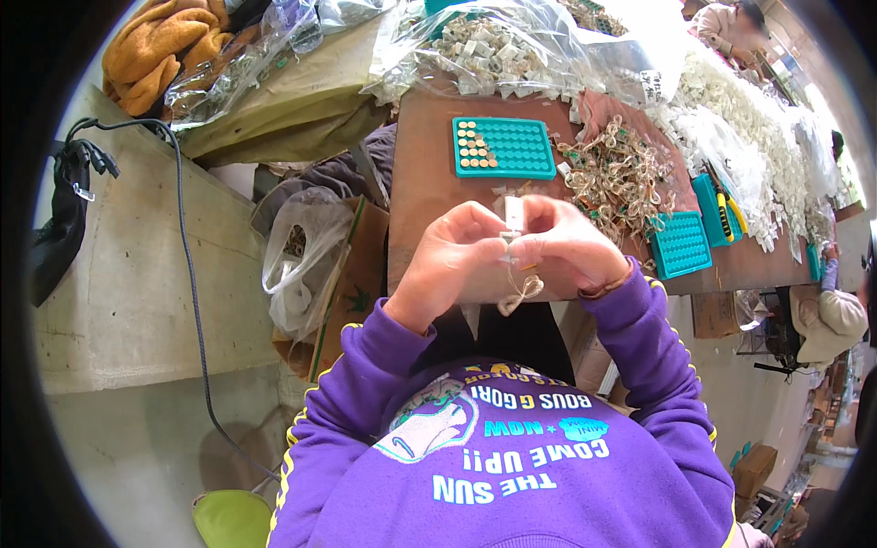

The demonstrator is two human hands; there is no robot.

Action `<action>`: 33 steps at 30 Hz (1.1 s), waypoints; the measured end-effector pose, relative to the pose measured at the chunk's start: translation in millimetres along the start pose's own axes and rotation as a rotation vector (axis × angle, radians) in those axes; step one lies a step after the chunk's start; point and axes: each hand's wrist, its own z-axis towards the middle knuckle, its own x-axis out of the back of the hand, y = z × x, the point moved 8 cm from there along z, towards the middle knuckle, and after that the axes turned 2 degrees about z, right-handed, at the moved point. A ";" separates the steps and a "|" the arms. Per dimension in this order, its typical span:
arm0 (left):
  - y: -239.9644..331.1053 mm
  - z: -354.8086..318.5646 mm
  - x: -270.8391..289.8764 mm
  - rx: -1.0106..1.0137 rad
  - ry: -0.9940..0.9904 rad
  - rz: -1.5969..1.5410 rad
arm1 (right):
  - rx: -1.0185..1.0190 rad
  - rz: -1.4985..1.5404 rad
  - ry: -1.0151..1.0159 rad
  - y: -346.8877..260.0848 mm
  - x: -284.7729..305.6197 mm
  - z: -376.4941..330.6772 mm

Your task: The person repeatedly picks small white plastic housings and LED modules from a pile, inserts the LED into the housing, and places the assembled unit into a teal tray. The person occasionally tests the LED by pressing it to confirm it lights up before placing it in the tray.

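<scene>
Both hands meet over the near edge of the brown table (427, 173). Between their fingertips is a small white plastic piece (514, 212), its upper part standing up between the thumbs and fingers. My left hand (446, 265) pinches it from the left, and my right hand (574, 245) from the right. A looped tan wire (523, 294) hangs below the fingers, seemingly joined to the piece; the joint is hidden. Beyond the hands lies a teal tray (525, 146) with several round tan discs in its left pockets. Right of it spreads a pile of coiled wires with small parts (621, 173).
At right are a second teal tray (681, 245) and yellow-handled pliers (726, 205) in a teal box. Clear bags of white parts (484, 55) and a long white heap (749, 137) line the far side. A carton (352, 265) stands left. Other people work at right.
</scene>
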 end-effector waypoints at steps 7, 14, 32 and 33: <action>7.5 -5.8 2.8 -0.082 0.158 0.105 | -0.006 0.047 0.122 21.3 7.8 3.0; 23.3 -17.0 11.3 -0.275 0.511 0.364 | 0.301 -0.476 0.337 -6.5 -1.6 -17.4; 16.6 -17.6 4.7 -0.413 0.527 0.375 | 0.574 -0.854 0.536 -25.0 -11.9 -31.6; 16.9 -18.0 4.5 -0.420 0.528 0.394 | 0.553 -0.820 0.525 -22.8 -10.8 -28.6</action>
